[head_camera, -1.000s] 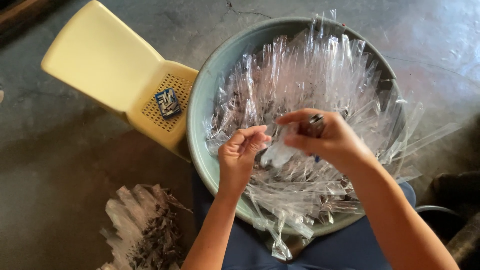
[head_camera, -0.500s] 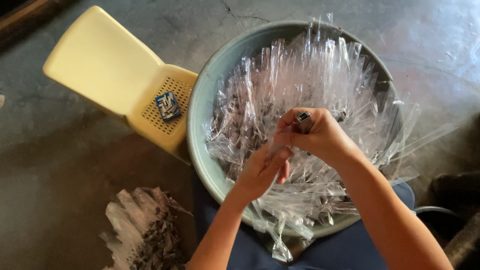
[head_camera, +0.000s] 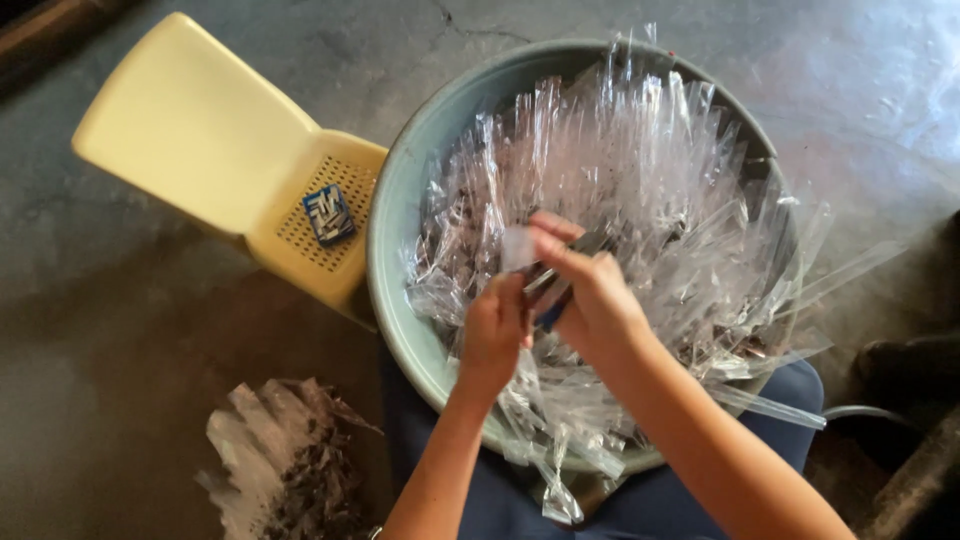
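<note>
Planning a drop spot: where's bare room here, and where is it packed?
Free: the floor between the yellow chair and the bag pile, and the chair seat beside the small blue packet. Crowded: the basin, heaped with clear bags, where both hands work.

Both forearms reach forward, left hand (head_camera: 492, 335) and right hand (head_camera: 590, 290) touching, each grip closed.

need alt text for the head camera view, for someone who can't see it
Two bare hands, left hand and right hand, meet over a round grey-green basin heaped with clear plastic sleeves, pinching one sleeve and a small dark item between them. A pale yellow plastic chair lies beside the basin, and another sleeve pile sits on the concrete floor.
</note>
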